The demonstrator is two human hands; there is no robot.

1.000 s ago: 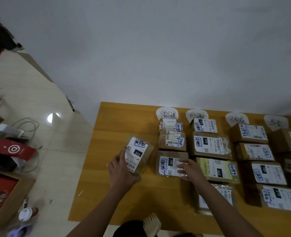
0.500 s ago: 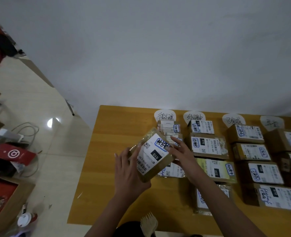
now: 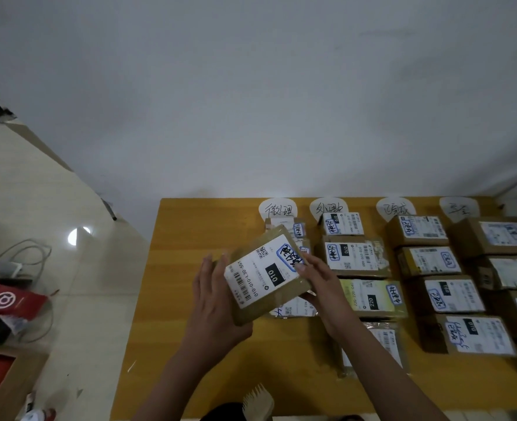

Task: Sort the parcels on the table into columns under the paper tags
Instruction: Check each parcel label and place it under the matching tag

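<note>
Left hand [image 3: 211,302] lies nearly flat against the left side and near corner of the parcel [image 3: 266,275]; fingers almost straight, thumb hidden behind the box. It props rather than clasps. Right hand [image 3: 321,284] pinches the right edge, fingertips on the white label, thumb below. Parcel is in the air, tilted, label up, over the left column [image 3: 293,309] of boxes and clear of the table [image 3: 190,268]. That column runs down from the leftmost of four paper tags [image 3: 278,209] on the far edge; three more columns stand close beside it to the right. Judgement: the hold depends mostly on the right-hand pinch. If it slips, the box slides off the flat left palm onto the boxes beneath and knocks them askew. Second risk: right fingertips partly cover the handwritten mark on the label, so a misread could send it to the wrong column. Third: the columns are tight, and a skewed set-down would overlap the neighbouring one.
</note>
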